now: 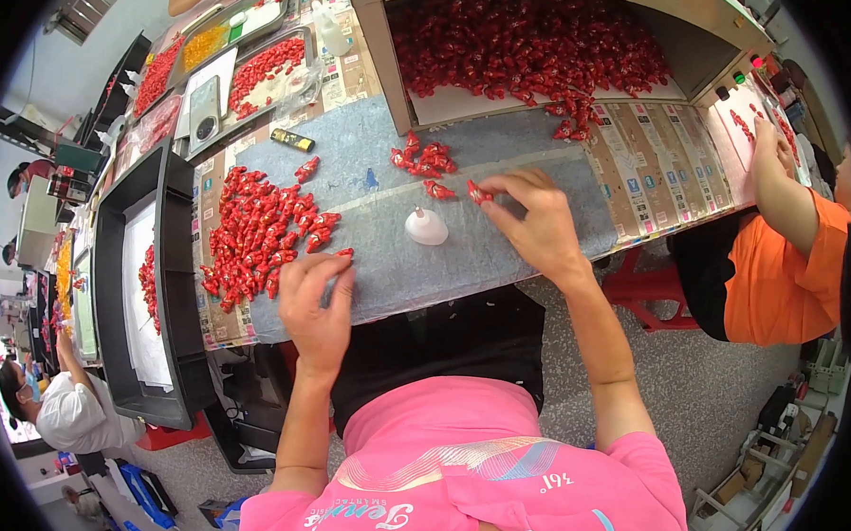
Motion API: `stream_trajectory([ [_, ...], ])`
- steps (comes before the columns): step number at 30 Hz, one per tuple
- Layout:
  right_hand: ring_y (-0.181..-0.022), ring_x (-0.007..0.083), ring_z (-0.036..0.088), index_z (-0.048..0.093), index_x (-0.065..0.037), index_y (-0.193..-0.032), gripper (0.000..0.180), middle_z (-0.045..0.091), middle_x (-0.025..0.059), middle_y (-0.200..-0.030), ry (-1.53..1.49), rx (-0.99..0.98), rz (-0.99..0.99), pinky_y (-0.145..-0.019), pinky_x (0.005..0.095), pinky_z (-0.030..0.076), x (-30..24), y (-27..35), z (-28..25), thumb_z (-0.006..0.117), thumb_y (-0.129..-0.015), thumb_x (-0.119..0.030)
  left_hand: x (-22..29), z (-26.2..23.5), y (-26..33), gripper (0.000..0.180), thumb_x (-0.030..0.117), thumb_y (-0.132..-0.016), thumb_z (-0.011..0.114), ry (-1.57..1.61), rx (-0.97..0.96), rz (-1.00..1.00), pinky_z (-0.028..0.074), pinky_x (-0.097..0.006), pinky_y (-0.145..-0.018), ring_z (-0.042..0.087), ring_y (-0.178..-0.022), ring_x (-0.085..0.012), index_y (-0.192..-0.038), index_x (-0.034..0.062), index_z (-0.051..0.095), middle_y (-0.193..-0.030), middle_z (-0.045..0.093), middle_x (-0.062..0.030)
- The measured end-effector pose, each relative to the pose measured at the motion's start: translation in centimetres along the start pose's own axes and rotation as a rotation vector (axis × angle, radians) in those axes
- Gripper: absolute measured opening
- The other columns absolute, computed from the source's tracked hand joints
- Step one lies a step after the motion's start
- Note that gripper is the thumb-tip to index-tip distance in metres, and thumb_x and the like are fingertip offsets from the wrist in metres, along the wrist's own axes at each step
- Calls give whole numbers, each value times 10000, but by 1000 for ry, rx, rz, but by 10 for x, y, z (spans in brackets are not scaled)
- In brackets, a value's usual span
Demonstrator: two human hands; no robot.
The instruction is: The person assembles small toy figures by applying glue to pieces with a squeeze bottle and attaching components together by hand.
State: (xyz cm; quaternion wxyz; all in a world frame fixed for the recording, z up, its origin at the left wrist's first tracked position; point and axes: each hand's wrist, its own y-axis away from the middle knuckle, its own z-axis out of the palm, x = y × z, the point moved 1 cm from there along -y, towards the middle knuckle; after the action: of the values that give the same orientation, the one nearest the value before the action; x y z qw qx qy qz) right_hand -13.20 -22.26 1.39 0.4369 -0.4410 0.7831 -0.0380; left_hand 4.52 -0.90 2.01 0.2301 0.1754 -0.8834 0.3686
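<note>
My right hand (539,218) pinches a small red figure (478,193) between thumb and fingertips, above the grey-blue cloth (389,228). My left hand (315,301) is curled at the cloth's near edge, with a small red figure (346,253) at its thumb and fingertips. Just beyond the left hand spreads a pile of red figures (256,230). Between the hands stands a squat white bottle (426,227) with a narrow tip. A few more figures (424,158) lie beyond the bottle, with a single one (438,190) close to its tip.
At the back, an open-fronted box (411,113) holds a heap of red figures. A black tray (173,283) stands at the left. Metal trays (312,47), a phone (204,113) and a white squeeze bottle (329,29) sit farther back. A co-worker in orange (786,272) works at right.
</note>
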Motion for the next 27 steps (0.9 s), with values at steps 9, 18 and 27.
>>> stream_trajectory([
  [9, -738, 146, 619, 618, -45, -872, 161, 641, 38, -798, -597, -370, 237, -644, 274, 464, -67, 46, -11, 714, -753, -95, 60, 20, 5, 149, 63, -791, 665, 402, -234, 152, 478, -350, -712, 593, -817, -290, -935, 28, 648, -914, 634, -114],
  [18, -697, 191, 594, 645, -50, -790, 180, 628, 39, -730, -371, -218, -129, -612, 292, 464, -73, 45, 4, 777, -673, -85, 33, 10, 18, 152, 78, -894, 591, 1233, -742, -736, 492, -223, -694, 607, -782, -109, -1023, 4, 558, -903, 619, -56],
  [27, -891, 230, 610, 612, -50, -1053, 385, 634, 85, -990, -246, 71, 91, -760, 314, 480, -58, 16, 27, 762, -702, -103, 14, 12, 28, 271, 45, -831, 661, 1546, -520, -929, 513, -242, -732, 615, -827, -134, -1082, 5, 567, -928, 614, -60],
])
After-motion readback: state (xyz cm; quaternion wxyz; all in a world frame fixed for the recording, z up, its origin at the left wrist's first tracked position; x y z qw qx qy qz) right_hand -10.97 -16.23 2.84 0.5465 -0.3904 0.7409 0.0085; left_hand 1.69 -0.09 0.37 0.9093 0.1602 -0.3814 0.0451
